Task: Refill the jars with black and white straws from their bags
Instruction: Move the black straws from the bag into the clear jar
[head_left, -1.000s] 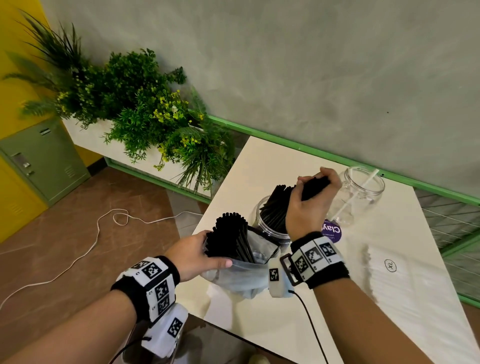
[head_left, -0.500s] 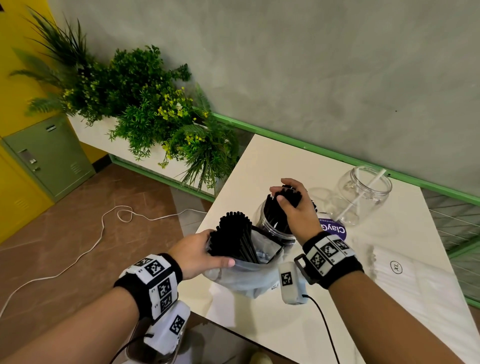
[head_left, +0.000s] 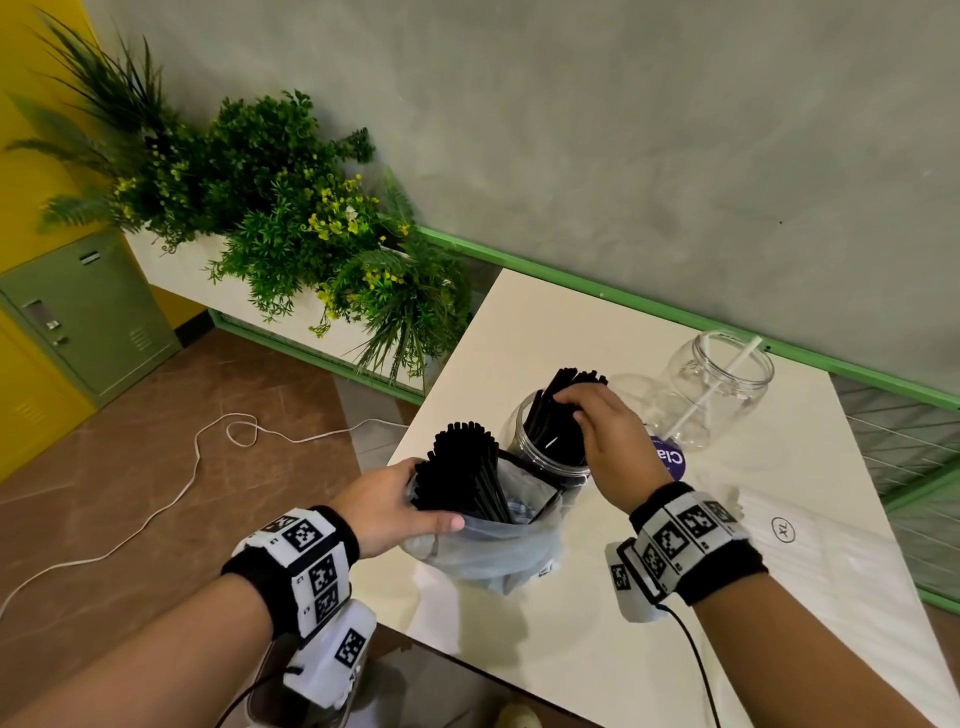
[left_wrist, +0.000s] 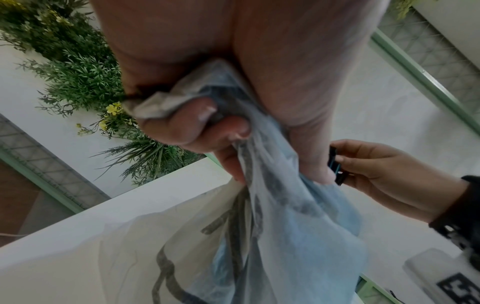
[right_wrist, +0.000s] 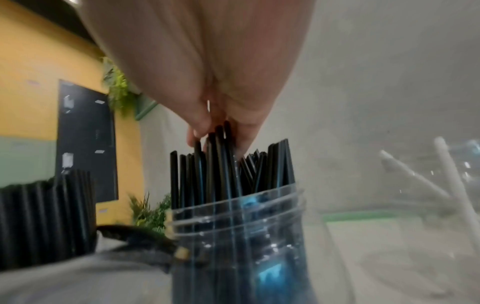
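Black half under way: the right hand (head_left: 605, 431) pinches black straws (right_wrist: 221, 162) standing in the near jar (head_left: 545, 457). The left hand (head_left: 387, 506) grips the bag (head_left: 483, 545) on the bench (head_left: 519, 338) — many remain. The far jar (head_left: 717, 387) holds one white straw (head_left: 727, 384) — mostly unfilled.

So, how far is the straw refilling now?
Partly done: the near jar already holds black straws, which the right hand is settling. The left hand grips the bag, still holding many. Left: the far jar has one white straw.

Left hand (left_wrist: 233, 82) — curled grip on the translucent bag (left_wrist: 272, 216) over the table (left_wrist: 78, 246)
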